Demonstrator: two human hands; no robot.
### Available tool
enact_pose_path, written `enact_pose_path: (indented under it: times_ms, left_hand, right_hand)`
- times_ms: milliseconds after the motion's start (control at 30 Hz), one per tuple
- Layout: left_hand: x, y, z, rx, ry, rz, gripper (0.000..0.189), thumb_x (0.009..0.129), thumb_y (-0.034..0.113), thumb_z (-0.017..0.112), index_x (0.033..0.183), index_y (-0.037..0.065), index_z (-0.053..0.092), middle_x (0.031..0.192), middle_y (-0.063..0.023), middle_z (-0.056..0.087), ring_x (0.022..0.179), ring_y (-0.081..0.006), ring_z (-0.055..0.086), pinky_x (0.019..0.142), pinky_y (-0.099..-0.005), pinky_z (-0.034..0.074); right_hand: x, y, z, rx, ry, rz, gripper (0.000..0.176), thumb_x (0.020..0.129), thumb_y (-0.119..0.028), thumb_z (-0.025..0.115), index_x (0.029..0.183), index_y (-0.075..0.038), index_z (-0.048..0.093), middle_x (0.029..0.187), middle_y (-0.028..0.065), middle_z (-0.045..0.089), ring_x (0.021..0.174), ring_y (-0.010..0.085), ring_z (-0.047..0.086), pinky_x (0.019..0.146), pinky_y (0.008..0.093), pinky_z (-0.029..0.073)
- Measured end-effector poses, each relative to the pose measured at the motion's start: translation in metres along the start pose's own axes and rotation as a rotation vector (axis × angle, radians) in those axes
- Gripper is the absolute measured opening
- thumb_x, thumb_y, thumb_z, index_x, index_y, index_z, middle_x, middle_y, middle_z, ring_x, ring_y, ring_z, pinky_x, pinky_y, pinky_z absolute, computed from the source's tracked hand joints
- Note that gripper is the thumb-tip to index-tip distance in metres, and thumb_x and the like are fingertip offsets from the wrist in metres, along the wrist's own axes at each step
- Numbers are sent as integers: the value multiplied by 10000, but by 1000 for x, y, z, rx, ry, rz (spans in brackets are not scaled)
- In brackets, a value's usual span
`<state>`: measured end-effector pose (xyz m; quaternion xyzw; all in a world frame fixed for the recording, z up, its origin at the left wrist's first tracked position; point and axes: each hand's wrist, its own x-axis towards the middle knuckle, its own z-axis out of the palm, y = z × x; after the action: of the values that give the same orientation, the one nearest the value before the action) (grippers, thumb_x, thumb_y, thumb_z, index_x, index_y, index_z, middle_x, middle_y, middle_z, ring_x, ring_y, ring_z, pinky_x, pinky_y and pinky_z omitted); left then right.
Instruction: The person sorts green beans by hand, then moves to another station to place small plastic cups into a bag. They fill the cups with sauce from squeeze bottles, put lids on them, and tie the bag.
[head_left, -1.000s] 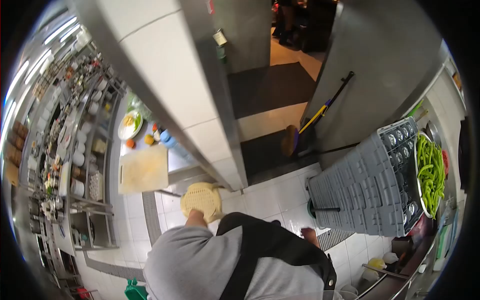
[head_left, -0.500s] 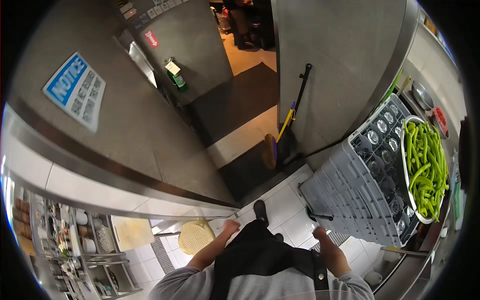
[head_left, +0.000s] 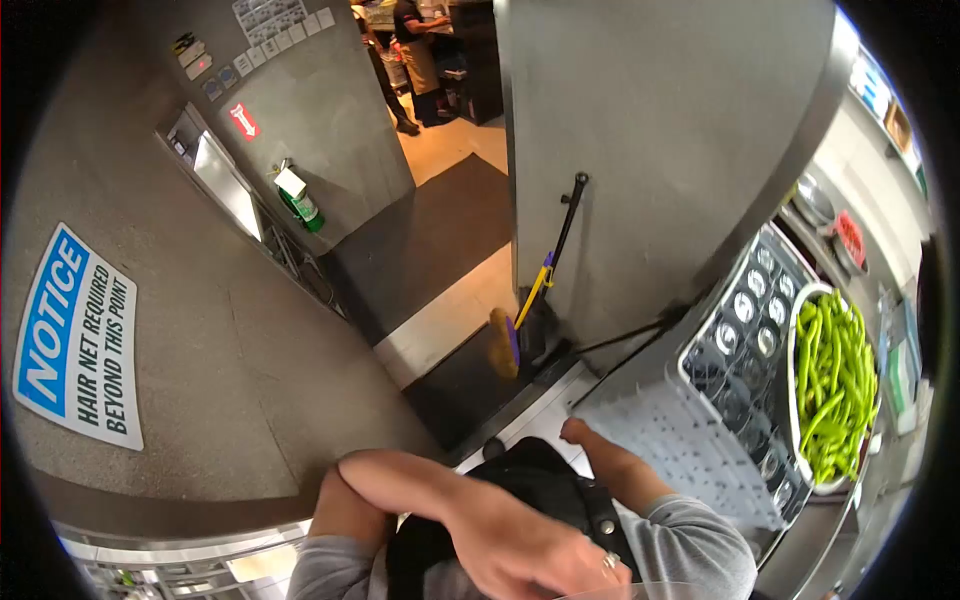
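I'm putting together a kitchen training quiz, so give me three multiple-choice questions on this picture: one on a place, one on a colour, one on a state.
1. Where does the white bowl of long green pods sit? A on the floor; B on the stacked grey plastic glass racks; C on a wall shelf.
2. What colour is the band behind NOTICE on the rectangular wall sign? A blue; B red; C yellow.
3. How is the yellow-handled broom placed? A flat on the floor; B upright against the grey metal wall; C hung overhead.
Answers: B, the bowl rests on the top rack; A, white letters on a blue band; C, its handle rises along the wall.
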<state>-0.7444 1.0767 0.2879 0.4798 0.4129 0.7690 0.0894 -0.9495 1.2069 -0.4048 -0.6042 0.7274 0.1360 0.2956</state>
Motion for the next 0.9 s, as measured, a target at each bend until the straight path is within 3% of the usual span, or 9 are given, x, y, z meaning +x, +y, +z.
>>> enact_pose_path:
  times_ms: [33,100,333,433,533,700,767,800,900]
  left_hand:
    - [15,-5,7,-65,56,50,397,972,349,648,1184,15,675,1024,-172,696,930,-331,653,833,-364,501]
    - [26,-5,3,-80,13,-250,317,962,262,656,1144,3,652,1051,-150,659,981,-281,623,833,-387,471]
    - [63,-4,-40,1054,232,153,401,966,254,602,1310,49,572,1370,-122,484,1214,-251,502,997,-378,402]
    - [82,22,-58,832,198,95,459,954,239,626,1372,74,531,1360,-105,467,1246,-250,478,1042,-379,396]
    - [99,18,-68,375,166,-250,464,949,228,652,1350,40,515,1374,-112,454,1269,-237,474,1044,-367,408]
    - [103,-97,-60,-384,412,146,495,956,265,657,1387,81,500,1327,-162,521,1312,-273,465,1035,-380,410]
    - [111,-92,-58,-25,484,263,541,949,263,670,1422,93,471,1348,-178,526,1329,-281,455,1049,-407,392]
    - [118,-40,-69,450,417,207,573,940,255,682,1438,93,452,1369,-183,519,1335,-281,450,1059,-422,378]
    - [130,-28,-68,937,278,1,626,933,255,687,1475,113,409,1446,-187,465,1338,-297,447,1084,-455,319]
  right_hand:
    - [16,17,21,-80,38,-121,252,897,-344,624,976,-162,779,966,120,736,926,341,699,801,497,570]
    - [15,23,-4,-174,-41,-218,227,877,-343,650,965,-180,780,982,106,741,869,363,697,781,503,566]
    - [42,60,-63,-12,-136,-137,314,796,-381,690,870,-91,785,918,165,735,851,383,688,796,493,555]
    - [72,77,-81,-65,-105,-202,300,780,-311,680,878,-45,775,947,204,728,886,388,697,819,485,556]
    - [97,84,-90,-84,-29,-217,280,763,-260,674,864,-16,767,961,228,724,905,396,703,817,483,558]
    - [79,50,-124,90,64,-114,239,755,-249,656,801,-41,766,911,197,732,870,404,703,764,491,563]
    - [108,40,-105,23,46,-229,213,753,-213,648,786,-37,762,899,210,725,858,414,699,767,495,562]
    - [119,37,-89,-11,34,-285,200,752,-196,644,779,-34,760,894,216,722,852,418,697,768,497,561]
    - [75,7,-125,120,20,-226,197,734,-179,631,770,-34,759,875,240,710,849,423,694,761,503,559]
